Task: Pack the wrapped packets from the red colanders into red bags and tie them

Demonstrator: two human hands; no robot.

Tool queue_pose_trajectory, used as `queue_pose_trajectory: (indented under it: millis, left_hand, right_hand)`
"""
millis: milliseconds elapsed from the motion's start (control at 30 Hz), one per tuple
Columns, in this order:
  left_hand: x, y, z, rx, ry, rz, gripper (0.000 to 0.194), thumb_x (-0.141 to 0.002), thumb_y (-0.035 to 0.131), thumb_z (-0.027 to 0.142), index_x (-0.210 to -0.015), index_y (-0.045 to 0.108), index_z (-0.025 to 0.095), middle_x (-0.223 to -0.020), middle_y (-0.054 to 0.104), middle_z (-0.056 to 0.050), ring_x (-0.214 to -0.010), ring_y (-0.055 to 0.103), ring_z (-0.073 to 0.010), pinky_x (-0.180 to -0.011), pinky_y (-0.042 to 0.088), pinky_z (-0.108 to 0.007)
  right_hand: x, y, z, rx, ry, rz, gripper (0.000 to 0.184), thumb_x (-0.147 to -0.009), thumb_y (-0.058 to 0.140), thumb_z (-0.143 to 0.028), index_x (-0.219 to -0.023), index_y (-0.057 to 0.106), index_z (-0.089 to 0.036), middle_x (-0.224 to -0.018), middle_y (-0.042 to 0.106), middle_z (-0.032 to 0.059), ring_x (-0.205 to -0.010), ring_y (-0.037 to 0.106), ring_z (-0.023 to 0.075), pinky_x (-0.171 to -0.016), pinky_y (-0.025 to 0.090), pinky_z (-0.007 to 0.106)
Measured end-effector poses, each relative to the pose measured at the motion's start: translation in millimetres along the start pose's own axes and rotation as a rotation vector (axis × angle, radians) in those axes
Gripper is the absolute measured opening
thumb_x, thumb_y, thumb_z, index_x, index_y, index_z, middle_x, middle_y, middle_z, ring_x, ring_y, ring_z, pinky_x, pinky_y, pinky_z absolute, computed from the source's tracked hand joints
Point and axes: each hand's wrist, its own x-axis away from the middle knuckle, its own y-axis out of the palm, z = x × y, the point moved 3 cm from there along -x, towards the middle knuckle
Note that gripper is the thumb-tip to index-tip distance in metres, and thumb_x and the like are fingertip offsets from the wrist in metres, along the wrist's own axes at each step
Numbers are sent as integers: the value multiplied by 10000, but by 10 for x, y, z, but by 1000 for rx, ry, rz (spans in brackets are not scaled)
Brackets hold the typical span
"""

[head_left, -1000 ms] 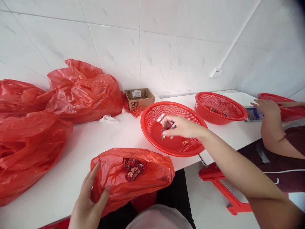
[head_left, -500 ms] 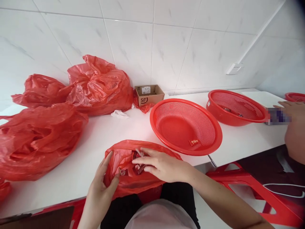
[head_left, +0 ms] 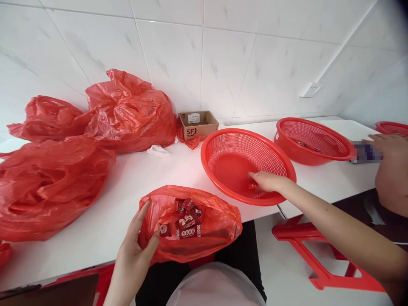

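Note:
My left hand (head_left: 137, 242) holds the left rim of a red plastic bag (head_left: 194, 251), thumb and fingers spread along its edge so the mouth gapes. Several small dark red packets (head_left: 188, 219) lie inside that bag, some with pale printed lettering. Down in the red plastic colander (head_left: 216, 180), my right hand (head_left: 267, 181) has its fingers closed on a small red packet (head_left: 253, 186) near the colander's floor. The hand partly covers this packet. No other packets show in the colander.
Full red plastic bags (head_left: 130, 117) stand to the left against the tiled wall. Behind the colander is a small cardboard box (head_left: 199, 125), with crumpled white tissue (head_left: 158, 151) nearby. To the right are a second red colander (head_left: 314, 140), a co-worker's hand (head_left: 387, 144) and a red stool (head_left: 306, 250).
My right hand took packets from the colander to the bag, let them go there, then returned to the colander's last visible packet. More packets lie in the bag. My left hand stays at the rim.

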Motion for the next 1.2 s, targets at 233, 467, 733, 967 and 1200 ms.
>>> queue_pose_trajectory:
  millis: [233,467,733,967,1200]
  left_hand:
    - [18,-6,12,10,1,5,646,-863,578,407,-1472,410,274,-1526,427,-27,-1448,312,-221,-1204,216,-383]
    - [28,-3,19,91,-28,-43,652,-857,607,443,-1463,427,282,-1526,435,-43,-1429,350,-259,-1196,235,-414]
    - [66,-164,-4,162,-85,24,740,-805,680,468,-1472,410,297,-1554,394,-59,-1437,329,-294,-1175,303,-417]
    - [161,-246,17,384,-226,47,834,-741,757,453,-1468,349,438,-1584,323,-47,-1143,635,-294,-850,600,-369]
    - [169,-381,-425,224,-351,-190,652,-712,773,507,-1273,591,228,-1049,707,-81,-895,702,-272,-791,604,-387]
  right_hand:
    - [41,-261,-227,-349,-208,123,200,-902,549,-360,-996,570,-185,-976,674,78,-741,635,139,-623,466,250]
    - [550,-184,-1437,-900,-705,69,399,-879,620,-498,-1138,547,-203,-931,697,49,-649,626,115,-560,497,244]
    - [882,22,-1662,-487,-742,536,406,-911,616,-401,-1293,541,-283,-1280,601,71,-1165,580,220,-1005,483,420]
    - [1079,379,-1264,-479,-575,601,467,-878,654,-363,-1318,500,-326,-1334,556,64,-1239,537,246,-1047,465,453]
    - [1059,742,-1046,-685,-340,579,269,-915,579,-345,-1175,596,-279,-1066,681,54,-922,648,203,-729,567,329]
